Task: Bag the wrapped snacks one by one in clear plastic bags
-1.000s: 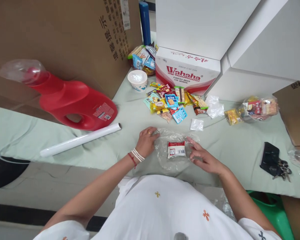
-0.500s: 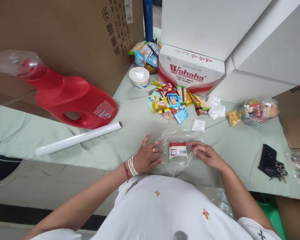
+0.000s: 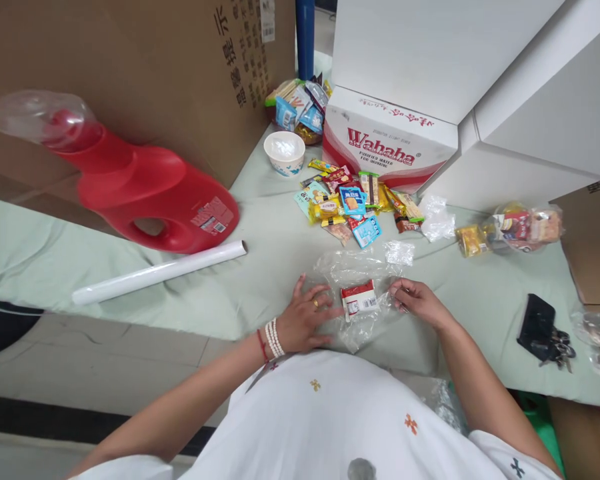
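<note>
A clear plastic bag point(image 3: 355, 270) lies flat on the pale green cloth in front of me, with a small red-and-white snack packet point(image 3: 359, 299) inside it. My left hand point(image 3: 307, 317) lies on the bag's left side, fingers spread flat and pointing at the packet. On the bag's right edge my right hand point(image 3: 416, 300) has its fingers curled in, pinching the plastic. A pile of several small coloured snack packets point(image 3: 353, 200) lies just beyond the bag.
A red detergent jug point(image 3: 145, 190) lies on its side at the left, with a white paper roll point(image 3: 160, 272) before it. A paper cup point(image 3: 284, 152), a Wahaha carton point(image 3: 387, 143), large boxes, a filled snack bag point(image 3: 523, 223) and a black key pouch point(image 3: 540, 323) surround the spot.
My left hand has slid from the bag's upper left corner down to its left side and opened flat. The right hand's fingers have curled onto the bag's right edge.
</note>
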### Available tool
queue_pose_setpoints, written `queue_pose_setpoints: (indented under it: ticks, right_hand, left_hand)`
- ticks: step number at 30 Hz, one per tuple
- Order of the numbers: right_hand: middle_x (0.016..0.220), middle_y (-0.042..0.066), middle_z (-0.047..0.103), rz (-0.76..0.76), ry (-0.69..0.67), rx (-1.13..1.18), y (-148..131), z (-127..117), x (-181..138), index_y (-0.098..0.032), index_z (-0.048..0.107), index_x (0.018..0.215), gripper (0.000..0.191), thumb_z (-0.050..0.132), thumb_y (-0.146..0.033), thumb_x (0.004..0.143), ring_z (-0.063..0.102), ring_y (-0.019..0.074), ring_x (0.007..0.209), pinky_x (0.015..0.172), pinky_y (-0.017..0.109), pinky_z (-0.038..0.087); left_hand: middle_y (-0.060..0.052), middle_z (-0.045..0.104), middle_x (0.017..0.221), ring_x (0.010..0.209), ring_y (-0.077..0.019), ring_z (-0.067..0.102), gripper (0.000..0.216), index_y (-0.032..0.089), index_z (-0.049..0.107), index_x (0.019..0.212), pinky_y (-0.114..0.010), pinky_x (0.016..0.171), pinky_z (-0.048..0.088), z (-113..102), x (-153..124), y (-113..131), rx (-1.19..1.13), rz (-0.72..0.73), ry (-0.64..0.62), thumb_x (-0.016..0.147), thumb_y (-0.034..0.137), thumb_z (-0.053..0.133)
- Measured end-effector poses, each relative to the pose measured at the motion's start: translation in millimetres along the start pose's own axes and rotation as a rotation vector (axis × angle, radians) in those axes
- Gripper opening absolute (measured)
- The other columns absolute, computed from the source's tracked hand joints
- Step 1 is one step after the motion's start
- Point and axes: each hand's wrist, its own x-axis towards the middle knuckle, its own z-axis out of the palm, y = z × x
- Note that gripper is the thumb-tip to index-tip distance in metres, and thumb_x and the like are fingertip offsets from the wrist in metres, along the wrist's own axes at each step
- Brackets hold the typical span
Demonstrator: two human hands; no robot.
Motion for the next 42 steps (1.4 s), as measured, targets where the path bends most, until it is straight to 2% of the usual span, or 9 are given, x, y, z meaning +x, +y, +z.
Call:
queue_pose_setpoints:
  ticks: [2, 10, 13, 16, 20, 25, 32, 37, 42]
  right_hand:
    - [0.065, -0.003, 0.059, 0.017, -0.006, 0.009, -2, -1, 0, -0.019, 0.065, 0.088, 0.043, 0.073, -0.060, 0.080, 0.052, 0.0114, 0.056, 0.053, 0.025, 0.042]
    - [0.058, -0.006, 0.048, 0.043, 0.000, -0.097, -2, -5, 4, -0.019, 0.061, 0.082, 0.048, 0.070, -0.067, 0.079, 0.037, 0.0087, 0.048, 0.046, 0.024, 0.028]
    - [0.059, -0.004, 0.049, -0.015, 0.022, -0.292, 3, -6, 8, -0.020, 0.063, 0.081, 0.043, 0.062, -0.063, 0.085, 0.040, 0.0113, 0.052, 0.051, 0.025, 0.030]
    - [0.071, 0.002, 0.059, -0.149, 0.178, -0.696, -6, -5, 12, -0.021, 0.066, 0.083, 0.030, 0.055, -0.047, 0.093, 0.050, 0.0167, 0.063, 0.060, 0.029, 0.036]
    - [0.098, 0.012, 0.067, -0.402, 0.363, -0.962, -40, 9, 28, -0.021, 0.070, 0.103, 0.028, 0.048, -0.038, 0.100, 0.057, 0.0283, 0.092, 0.080, 0.038, 0.045]
    - [0.121, 0.019, 0.065, -0.460, 0.173, -1.037, -65, 45, 79, -0.017, 0.060, 0.135, 0.045, 0.063, -0.035, 0.093, 0.050, 0.0359, 0.115, 0.100, 0.047, 0.042]
    - [0.076, 0.005, 0.065, -0.289, 0.060, -1.004, -70, 52, 92, -0.019, 0.072, 0.098, 0.017, 0.064, -0.013, 0.085, 0.060, 0.0214, 0.079, 0.071, 0.028, 0.042]
    - [0.080, 0.001, 0.063, -0.438, -0.004, -0.824, -71, 48, 67, -0.020, 0.071, 0.098, 0.020, 0.055, -0.013, 0.089, 0.056, 0.0153, 0.068, 0.068, 0.025, 0.041]
    - [0.095, 0.006, 0.060, -0.527, 0.053, -0.760, -65, 51, 64, -0.019, 0.072, 0.099, 0.021, 0.054, -0.014, 0.090, 0.061, 0.0171, 0.079, 0.075, 0.027, 0.046]
  left_hand:
    - [-0.003, 0.073, 0.090, 0.121, -0.0289, 0.060, 0.018, 0.029, 0.075, 0.095, -0.066, 0.122, 0.009, 8, 4, 3, -0.003, -0.083, 0.084, 0.090, 0.041, 0.064]
    - [-0.006, 0.066, 0.072, 0.094, -0.0268, 0.061, 0.045, 0.020, 0.058, 0.057, -0.052, 0.095, 0.042, 11, 16, -6, 0.089, -0.637, 0.421, 0.098, 0.037, 0.051]
    - [-0.010, 0.066, 0.079, 0.098, -0.0328, 0.058, 0.034, 0.021, 0.060, 0.061, -0.053, 0.088, 0.043, 10, 20, -9, 0.243, -0.749, 0.427, 0.089, 0.039, 0.064]
    - [-0.017, 0.066, 0.104, 0.104, -0.0378, 0.055, 0.023, 0.019, 0.069, 0.090, -0.053, 0.086, 0.044, 10, 23, -9, 0.343, -0.840, 0.490, 0.083, 0.040, 0.071]
    - [-0.020, 0.062, 0.123, 0.120, -0.0401, 0.053, 0.034, 0.017, 0.064, 0.118, -0.056, 0.098, 0.041, 14, 25, -9, 0.369, -0.792, 0.549, 0.087, 0.030, 0.064]
    - [-0.021, 0.057, 0.137, 0.136, -0.0402, 0.046, 0.051, 0.017, 0.053, 0.137, -0.057, 0.112, 0.032, 15, 26, -10, 0.389, -0.715, 0.585, 0.087, 0.025, 0.060]
    - [-0.020, 0.066, 0.115, 0.111, -0.0387, 0.057, 0.082, 0.008, 0.030, 0.158, -0.054, 0.095, 0.041, 10, 35, -16, 0.257, -0.810, 0.457, 0.082, 0.024, 0.058]
    - [-0.019, 0.065, 0.121, 0.114, -0.0395, 0.055, 0.093, 0.013, 0.027, 0.159, -0.054, 0.096, 0.042, 3, 47, -22, 0.142, -0.864, 0.448, 0.077, 0.034, 0.066]
    - [-0.025, 0.052, 0.144, 0.135, -0.0436, 0.044, 0.112, 0.013, 0.022, 0.160, -0.057, 0.112, 0.028, 0, 58, -22, 0.232, -0.690, 0.480, 0.073, 0.055, 0.078]
